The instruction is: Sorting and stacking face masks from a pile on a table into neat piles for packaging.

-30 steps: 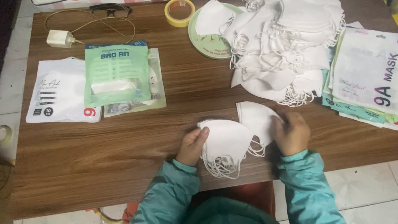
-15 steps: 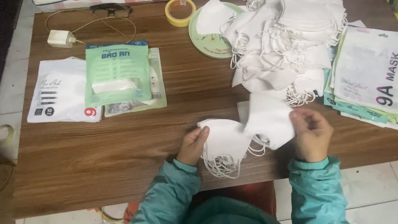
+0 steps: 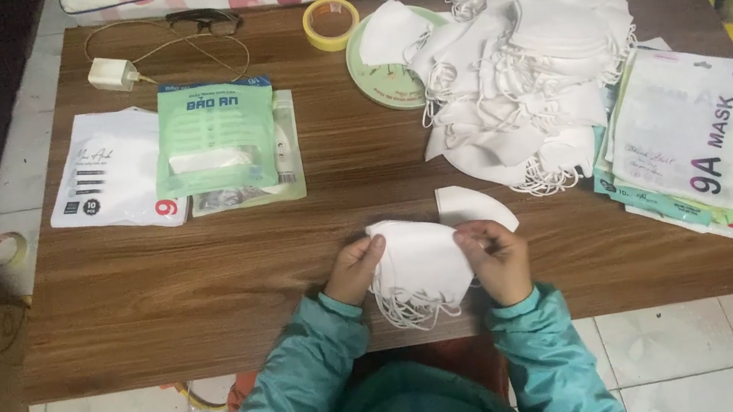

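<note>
A small stack of folded white face masks (image 3: 418,263) rests at the near edge of the wooden table (image 3: 207,272), its ear loops hanging toward me. My left hand (image 3: 354,271) grips the stack's left side. My right hand (image 3: 496,260) pinches its right side. Just behind the stack, one more white mask (image 3: 476,205) lies flat on the table. Both of my sleeves are teal.
A big heap of loose white masks (image 3: 526,75) fills the back right, partly over a round green plate (image 3: 378,69). Printed mask pouches (image 3: 690,143) are stacked at the right. Green and white pouches (image 3: 214,141) lie at the left; a tape roll (image 3: 331,24), a charger (image 3: 112,74) and glasses (image 3: 204,18) sit at the back.
My right hand has brought the mask it held leftward onto the stack and now grips the stack beside my left hand. Another mask now lies flat behind the stack.
</note>
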